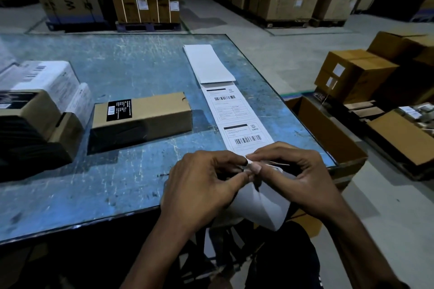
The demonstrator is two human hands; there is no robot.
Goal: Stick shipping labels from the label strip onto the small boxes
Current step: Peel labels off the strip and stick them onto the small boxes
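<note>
A long white label strip (237, 115) with printed barcode labels runs down the right side of the blue table (131, 73) and hangs over the near edge. At that edge my left hand (199, 185) and my right hand (296, 171) meet, both pinching a lifted corner of the strip's near end between thumb and fingers. The strip's end curls down below my hands. A small brown box (141, 117) with a black sticker lies left of the strip, apart from both hands. More small boxes (35, 110), brown and white, are stacked at the table's left edge.
An open cardboard carton (328, 134) stands on the floor just right of the table. Further right lie stacked brown boxes (357, 75) and flattened cardboard. Large appliance cartons on pallets (143, 0) line the back of the floor.
</note>
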